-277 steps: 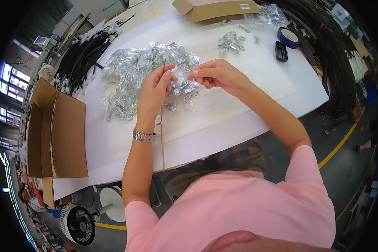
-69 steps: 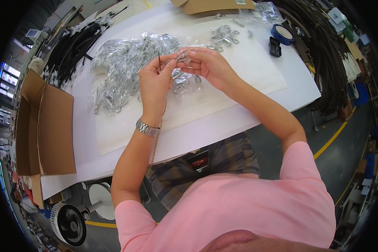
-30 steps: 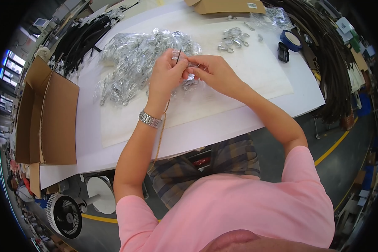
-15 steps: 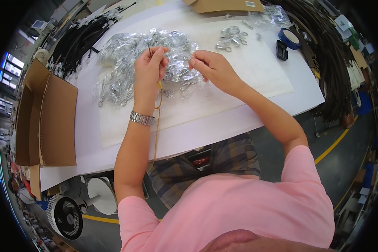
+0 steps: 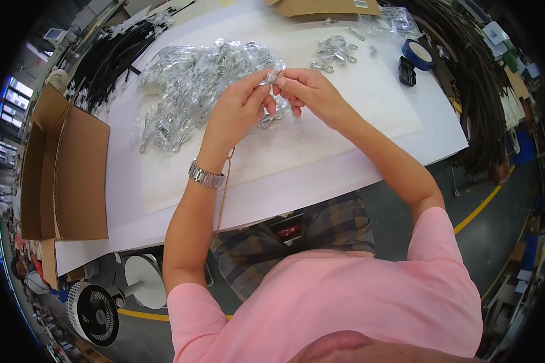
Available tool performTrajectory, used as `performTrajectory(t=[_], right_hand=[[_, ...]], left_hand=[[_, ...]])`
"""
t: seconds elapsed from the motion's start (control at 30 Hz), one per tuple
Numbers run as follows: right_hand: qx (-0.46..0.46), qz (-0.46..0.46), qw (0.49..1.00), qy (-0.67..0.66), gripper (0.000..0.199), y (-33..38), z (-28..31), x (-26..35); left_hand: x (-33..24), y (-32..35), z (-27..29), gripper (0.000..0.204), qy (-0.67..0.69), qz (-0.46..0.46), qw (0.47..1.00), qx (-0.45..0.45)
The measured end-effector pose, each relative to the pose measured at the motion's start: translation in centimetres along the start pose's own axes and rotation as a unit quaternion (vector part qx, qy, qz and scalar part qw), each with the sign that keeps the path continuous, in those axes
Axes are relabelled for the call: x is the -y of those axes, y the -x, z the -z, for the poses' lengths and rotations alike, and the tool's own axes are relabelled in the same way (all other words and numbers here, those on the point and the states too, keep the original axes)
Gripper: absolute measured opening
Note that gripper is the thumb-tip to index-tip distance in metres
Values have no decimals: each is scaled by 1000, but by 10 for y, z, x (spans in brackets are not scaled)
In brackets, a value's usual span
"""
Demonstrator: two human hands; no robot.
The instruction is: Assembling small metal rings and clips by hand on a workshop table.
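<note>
My left hand (image 5: 237,112) and my right hand (image 5: 313,94) meet above the near right side of a heap of silver metal hooks in clear plastic bags (image 5: 191,91). A small shiny, clear-wrapped piece (image 5: 272,77) is pinched at the fingertips between them; its kind is too small to tell. Both hands are closed, thumb against fingers. Below the left palm hangs a thin brown cord (image 5: 226,187), running past the metal watch (image 5: 205,175) toward the table's front edge. What else the left hand holds is hidden.
Loose silver hooks (image 5: 336,49) lie farther right, near a roll of blue tape (image 5: 418,55) and a small black case (image 5: 407,72). An open carton (image 5: 82,172) stands at the left. Black straps (image 5: 112,63) lie back left, dark strips (image 5: 475,91) at right.
My left hand has moved right and turned inward, meeting the right hand. A dark thin tip that stuck up from it no longer shows. The shiny piece now shows between the fingertips.
</note>
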State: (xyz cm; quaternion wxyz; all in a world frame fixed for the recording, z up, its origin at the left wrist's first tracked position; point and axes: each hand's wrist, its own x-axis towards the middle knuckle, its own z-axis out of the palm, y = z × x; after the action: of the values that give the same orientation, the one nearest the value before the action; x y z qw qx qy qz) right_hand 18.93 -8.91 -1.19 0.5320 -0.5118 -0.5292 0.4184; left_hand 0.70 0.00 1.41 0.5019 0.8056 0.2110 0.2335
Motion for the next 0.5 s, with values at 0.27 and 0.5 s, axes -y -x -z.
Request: performTrajectory(t=[0.27, 0.5], right_hand=[[36, -62, 996, -47, 31, -1, 6, 10], [-171, -56, 919, -352, 43, -12, 66, 18]], left_hand=[[14, 2, -17, 30, -181, -110, 966, -150], [5, 1, -4, 24, -87, -2, 985, -148]])
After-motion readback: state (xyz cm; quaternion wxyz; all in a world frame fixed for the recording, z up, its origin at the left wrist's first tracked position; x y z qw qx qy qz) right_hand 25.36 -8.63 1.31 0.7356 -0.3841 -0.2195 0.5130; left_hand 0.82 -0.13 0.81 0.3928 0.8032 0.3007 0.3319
